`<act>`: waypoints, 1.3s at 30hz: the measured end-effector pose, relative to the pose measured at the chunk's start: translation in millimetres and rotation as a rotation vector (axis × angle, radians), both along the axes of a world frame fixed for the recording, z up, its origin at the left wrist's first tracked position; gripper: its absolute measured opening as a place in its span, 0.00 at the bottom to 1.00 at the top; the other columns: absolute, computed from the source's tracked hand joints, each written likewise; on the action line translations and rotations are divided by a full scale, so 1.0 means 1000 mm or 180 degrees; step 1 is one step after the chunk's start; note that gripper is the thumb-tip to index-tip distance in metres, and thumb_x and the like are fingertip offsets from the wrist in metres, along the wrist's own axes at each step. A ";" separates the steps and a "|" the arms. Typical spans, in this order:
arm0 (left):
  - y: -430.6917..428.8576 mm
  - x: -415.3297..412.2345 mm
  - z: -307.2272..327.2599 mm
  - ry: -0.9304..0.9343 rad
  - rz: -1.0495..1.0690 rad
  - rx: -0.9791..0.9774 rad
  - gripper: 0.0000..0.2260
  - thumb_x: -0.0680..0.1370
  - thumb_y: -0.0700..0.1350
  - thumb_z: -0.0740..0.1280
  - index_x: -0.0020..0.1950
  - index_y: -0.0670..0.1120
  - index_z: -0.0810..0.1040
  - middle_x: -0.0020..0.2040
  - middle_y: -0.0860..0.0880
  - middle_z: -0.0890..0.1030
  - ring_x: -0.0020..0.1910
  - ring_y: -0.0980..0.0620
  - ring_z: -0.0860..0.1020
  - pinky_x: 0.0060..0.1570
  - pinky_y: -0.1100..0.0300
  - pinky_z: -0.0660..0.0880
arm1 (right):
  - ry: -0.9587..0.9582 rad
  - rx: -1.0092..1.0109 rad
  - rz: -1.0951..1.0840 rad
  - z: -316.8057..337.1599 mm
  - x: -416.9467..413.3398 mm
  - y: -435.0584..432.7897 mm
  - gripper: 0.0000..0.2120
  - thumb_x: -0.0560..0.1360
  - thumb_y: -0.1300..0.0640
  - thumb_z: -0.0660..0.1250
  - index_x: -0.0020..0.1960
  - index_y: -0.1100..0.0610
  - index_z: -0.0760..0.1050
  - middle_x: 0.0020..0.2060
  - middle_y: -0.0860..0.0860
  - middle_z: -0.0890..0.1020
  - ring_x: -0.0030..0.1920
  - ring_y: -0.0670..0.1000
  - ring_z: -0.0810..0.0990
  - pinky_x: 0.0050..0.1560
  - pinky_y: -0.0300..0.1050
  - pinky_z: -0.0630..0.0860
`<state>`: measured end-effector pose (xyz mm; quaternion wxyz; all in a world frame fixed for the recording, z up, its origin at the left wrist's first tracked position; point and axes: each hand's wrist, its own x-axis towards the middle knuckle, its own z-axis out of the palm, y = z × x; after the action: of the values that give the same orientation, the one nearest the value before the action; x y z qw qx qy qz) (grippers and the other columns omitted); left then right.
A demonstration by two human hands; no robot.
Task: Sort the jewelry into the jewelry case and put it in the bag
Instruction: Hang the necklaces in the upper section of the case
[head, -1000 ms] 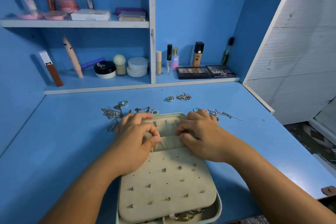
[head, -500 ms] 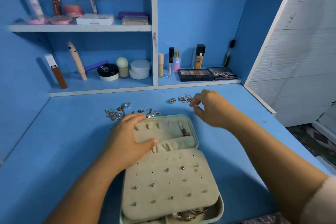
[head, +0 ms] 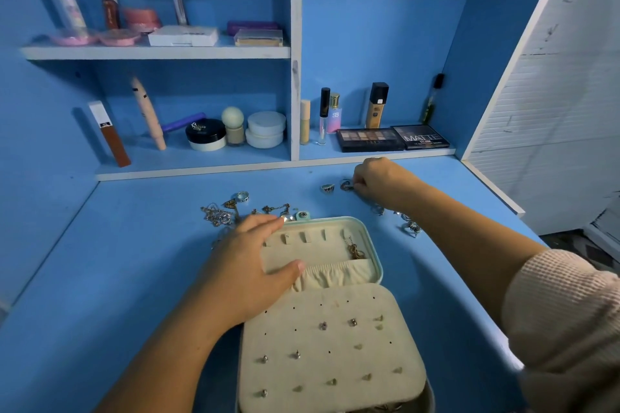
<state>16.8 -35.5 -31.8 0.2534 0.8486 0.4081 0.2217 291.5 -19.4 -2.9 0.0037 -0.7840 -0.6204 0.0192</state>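
The blue desk [head: 117,278] fills the lower picture, and the blue shelf unit [head: 295,77] with white edges stands behind it at 12 o'clock, full of cosmetic bottles and jars. The jewelry case [head: 377,265] lies open in the middle of the desk. Its beige earring panel [head: 335,355] is at 6 o'clock with several small studs in it, and its lid half, with a gathered pocket, is at 12 o'clock.

The left hand [head: 248,265] lies flat on the 9 o'clock side of the lid. Its grip is open, with the fingers straight and the thumb touching the pocket, and it covers that corner of the case. The right hand [head: 379,181] is at 1 o'clock from the case, near the shelf edge. Its grip is curled closed against the small rings [head: 345,185]. I cannot tell if it holds one, because the fingertips are hidden.

Two dark eyeshadow palettes [head: 369,139] lie on the low shelf just behind this hand. A pile of chains [head: 221,213] is on the desk at 11 o'clock from the case, partly behind the left fingers. The right forearm crosses over some silver pieces [head: 411,225] at 2 o'clock. A gold chain [head: 355,250] lies inside the lid. One wide ring [head: 328,188] sits just beside the small rings, at their 9 o'clock.
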 end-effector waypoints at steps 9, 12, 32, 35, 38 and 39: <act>-0.001 0.001 0.003 0.0111 -0.0088 0.0050 0.34 0.73 0.60 0.70 0.76 0.55 0.63 0.72 0.64 0.62 0.66 0.64 0.65 0.65 0.65 0.61 | 0.0684 0.0256 -0.0177 0.007 0.003 -0.008 0.07 0.76 0.55 0.61 0.46 0.59 0.71 0.42 0.56 0.77 0.39 0.54 0.73 0.36 0.45 0.71; 0.000 0.001 0.002 0.0119 -0.0072 0.0064 0.34 0.72 0.60 0.70 0.76 0.55 0.63 0.71 0.64 0.63 0.66 0.63 0.66 0.64 0.66 0.62 | 0.1326 0.0780 -0.0339 0.018 0.008 -0.019 0.09 0.76 0.56 0.61 0.46 0.62 0.72 0.38 0.57 0.78 0.37 0.53 0.73 0.35 0.44 0.69; -0.014 0.061 0.107 -0.1606 -0.0398 -0.0679 0.26 0.72 0.60 0.69 0.66 0.51 0.73 0.57 0.55 0.81 0.59 0.60 0.78 0.62 0.56 0.74 | 0.3428 0.1273 0.0800 0.147 -0.065 -0.087 0.06 0.80 0.58 0.62 0.46 0.58 0.74 0.33 0.51 0.77 0.37 0.50 0.78 0.53 0.51 0.79; -0.022 0.065 0.116 -0.1574 -0.0476 -0.0816 0.03 0.77 0.47 0.69 0.50 0.53 0.79 0.46 0.53 0.86 0.49 0.60 0.82 0.56 0.59 0.75 | 0.3221 0.1139 0.0872 0.144 -0.069 -0.097 0.05 0.79 0.59 0.63 0.48 0.59 0.75 0.34 0.54 0.80 0.37 0.52 0.78 0.55 0.57 0.79; -0.030 0.058 0.105 -0.1588 -0.0314 -0.1033 0.03 0.78 0.46 0.68 0.47 0.51 0.81 0.39 0.55 0.85 0.45 0.59 0.83 0.54 0.57 0.77 | 0.2851 0.1186 0.0946 0.137 -0.071 -0.103 0.03 0.78 0.59 0.65 0.49 0.53 0.77 0.35 0.46 0.82 0.38 0.51 0.79 0.50 0.51 0.79; -0.033 0.055 0.101 -0.1581 -0.0243 -0.1109 0.03 0.78 0.46 0.68 0.46 0.51 0.81 0.39 0.55 0.85 0.45 0.57 0.83 0.54 0.55 0.78 | 0.2753 0.1213 0.0973 0.135 -0.072 -0.105 0.04 0.77 0.59 0.66 0.47 0.50 0.77 0.35 0.44 0.82 0.41 0.53 0.80 0.50 0.50 0.79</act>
<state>71.9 -68.3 69.4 0.4953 0.7269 0.3333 0.3393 219.2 -124.0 132.3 0.4011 -0.5897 -0.6625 0.2292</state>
